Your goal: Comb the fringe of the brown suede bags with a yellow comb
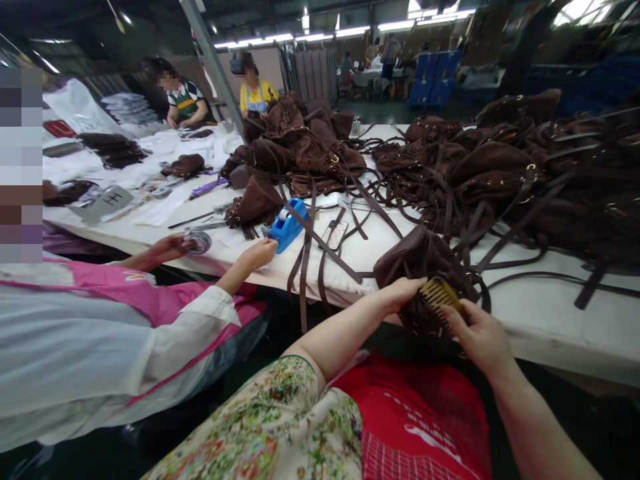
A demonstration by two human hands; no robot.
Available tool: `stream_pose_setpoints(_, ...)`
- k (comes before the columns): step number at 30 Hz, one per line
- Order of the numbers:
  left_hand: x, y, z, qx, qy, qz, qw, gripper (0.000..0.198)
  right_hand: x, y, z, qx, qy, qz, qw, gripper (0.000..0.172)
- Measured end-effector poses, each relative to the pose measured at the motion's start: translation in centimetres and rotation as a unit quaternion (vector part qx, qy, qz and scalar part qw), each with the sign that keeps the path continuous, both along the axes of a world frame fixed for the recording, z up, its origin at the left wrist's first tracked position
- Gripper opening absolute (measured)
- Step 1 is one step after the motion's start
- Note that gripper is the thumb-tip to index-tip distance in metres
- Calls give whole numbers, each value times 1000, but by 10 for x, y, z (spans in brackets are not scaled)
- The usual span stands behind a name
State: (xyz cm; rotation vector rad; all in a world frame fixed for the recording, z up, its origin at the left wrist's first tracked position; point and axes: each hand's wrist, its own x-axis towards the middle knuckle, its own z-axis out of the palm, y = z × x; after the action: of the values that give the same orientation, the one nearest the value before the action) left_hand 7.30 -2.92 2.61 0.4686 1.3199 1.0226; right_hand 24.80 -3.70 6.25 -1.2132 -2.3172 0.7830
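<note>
In my right hand [477, 333] is a yellowish wide-toothed comb [440, 293], its teeth pointing left and down over dark brown fringe. A brown fringed bag [407, 257] lies at the table's front edge below and around the comb. My left hand [405, 293] grips this bag at its left side, close to the comb's teeth; its fingertips are partly hidden against the brown material. The fringe hangs over the edge between my two hands.
Brown bags with long straps are heaped on the white table [540, 327]. A phone [334, 235] and a blue tape dispenser [289, 223] lie left of my bag. At my left, a co-worker's hand [260, 255] touches the dispenser. More people work beyond the table.
</note>
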Motion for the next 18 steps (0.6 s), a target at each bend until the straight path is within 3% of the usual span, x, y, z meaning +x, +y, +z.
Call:
stream_pose_setpoints(3, -16, -18, -3, 2, -107, -15, 994, 31, 19, 35, -18, 64, -50, -90, 993, 50)
stream_pose_setpoints(6, -27, -40, -12, 6, -101, -39, 994, 35, 25, 40, -38, 117, -74, -105, 985, 52)
stream_pose_setpoints(10, -33, -62, -24, 17, -54, -69, 996, 35, 16, 32, -61, 195, -100, -86, 972, 51)
stream_pose_setpoints(13, -34, -71, -24, 19, -53, -90, 994, 36, 4, 32, -69, 246, -165, -58, 954, 49)
stream_pose_setpoints(18, -24, -77, -15, 14, -129, -63, 990, 24, -12, 27, -67, 223, -248, 18, 942, 45)
